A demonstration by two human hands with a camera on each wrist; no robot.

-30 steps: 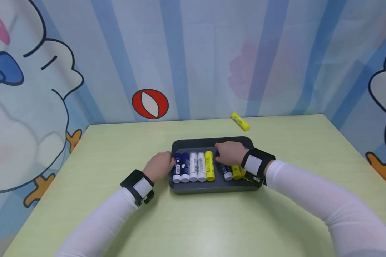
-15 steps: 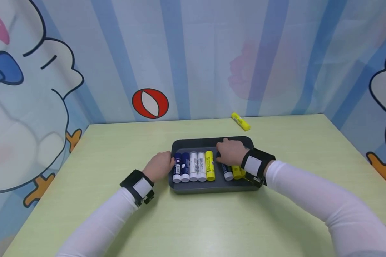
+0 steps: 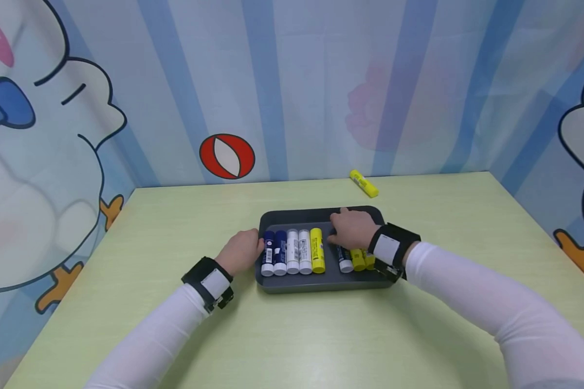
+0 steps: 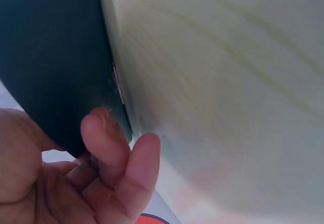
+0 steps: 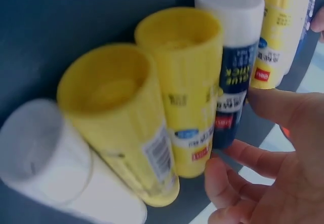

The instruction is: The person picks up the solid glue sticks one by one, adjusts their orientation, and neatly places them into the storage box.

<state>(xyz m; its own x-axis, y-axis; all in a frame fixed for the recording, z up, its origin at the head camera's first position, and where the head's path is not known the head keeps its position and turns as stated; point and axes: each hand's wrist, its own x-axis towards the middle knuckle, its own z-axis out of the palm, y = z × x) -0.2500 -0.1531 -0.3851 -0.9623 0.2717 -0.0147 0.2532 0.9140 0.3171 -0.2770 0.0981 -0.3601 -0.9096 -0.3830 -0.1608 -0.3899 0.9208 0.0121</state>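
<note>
My left hand (image 3: 240, 252) grips the dark grey tray (image 3: 292, 287) by its left rim; in the left wrist view its fingers (image 4: 109, 138) curl at the tray's wall. Inside the tray, my right hand (image 3: 354, 229) holds a dark blue glue stick with a white end (image 5: 233, 77). The thumb lies along that stick's side and fingertips are at its far end. Beside it lie yellow glue sticks (image 5: 119, 107) and a white one (image 5: 55, 158). The tray's left part has a row of blue glue sticks (image 3: 280, 254), white ones (image 3: 292, 254) and a yellow one (image 3: 317, 251).
One more yellow glue stick (image 3: 364, 183) lies on the pale table (image 3: 292, 340) behind the tray, near the back edge. A printed curtain (image 3: 302, 92) hangs behind the table. A gap in the tray separates the left row from the sticks at the right.
My right hand has shifted slightly right, and the dark blue glue stick now lies straighter beside the yellow ones. The left hand and the tray have stayed in place.
</note>
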